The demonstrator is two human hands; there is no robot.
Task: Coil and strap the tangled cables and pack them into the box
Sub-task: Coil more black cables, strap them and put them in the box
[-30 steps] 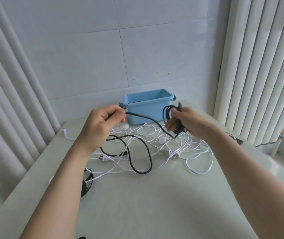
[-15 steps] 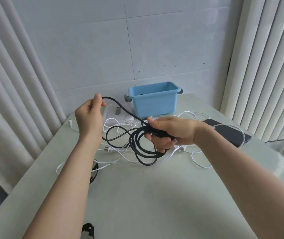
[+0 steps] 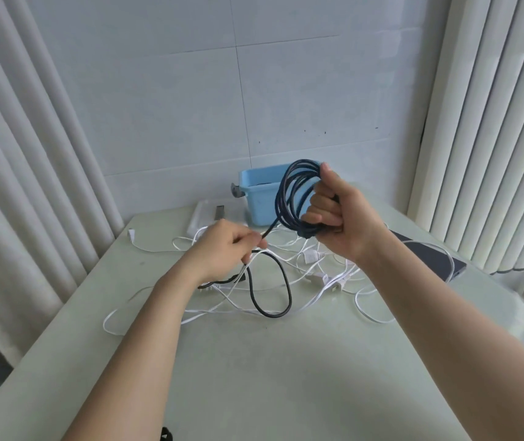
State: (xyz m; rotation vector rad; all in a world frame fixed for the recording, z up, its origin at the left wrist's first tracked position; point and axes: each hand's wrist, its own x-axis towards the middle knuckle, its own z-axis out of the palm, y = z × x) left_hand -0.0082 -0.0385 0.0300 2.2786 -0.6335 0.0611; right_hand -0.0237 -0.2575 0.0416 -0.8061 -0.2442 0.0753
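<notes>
My right hand [image 3: 338, 214] grips a coil of black cable [image 3: 289, 192], held upright in front of the blue box [image 3: 256, 198]. From the coil's bottom the same cable runs down left to my left hand [image 3: 225, 249], which pinches it just above the table. Below that hand, the loose end of the black cable [image 3: 273, 294] lies in a big loop on the table. Tangled white cables [image 3: 324, 275] with plugs are spread under and around both hands.
The pale table [image 3: 254, 370] meets a tiled wall at the back, with vertical blinds on both sides. A clear lid [image 3: 203, 214] lies left of the box. A dark flat pad [image 3: 429, 259] sits at the right edge. A black strap [image 3: 165, 436] peeks in at the bottom.
My right hand rose from near the table to box height with the coil turned upright. My left hand dropped from high left to the table and slid along the black cable.
</notes>
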